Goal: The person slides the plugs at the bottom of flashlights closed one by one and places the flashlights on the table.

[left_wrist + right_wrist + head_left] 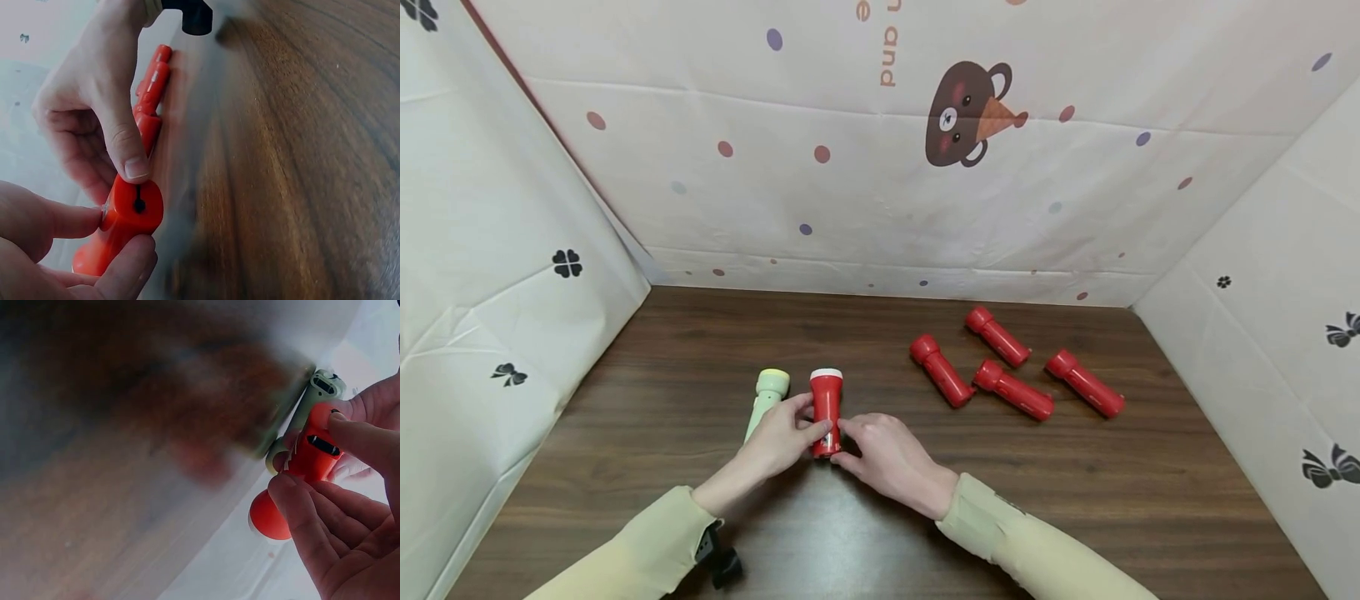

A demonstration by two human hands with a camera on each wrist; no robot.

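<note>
My left hand [781, 435] grips a red flashlight [827, 398] with a white rim at its head, thumb across the body. The white-rimmed head points away from me. My right hand [891, 460] pinches the near end of the same flashlight, index finger at its side. In the left wrist view, the right thumb [128, 153] presses at the edge of the tail end, where a dark slot shows. The right wrist view shows a black switch on the body. Just left lies a pale green flashlight [771, 385], partly hidden by my left hand.
Several red flashlights lie on the right of the brown wooden table [1060, 492], among them a rearmost one [998, 337] and a rightmost one [1086, 384]. Patterned white sheets [880, 192] stand at the back and both sides.
</note>
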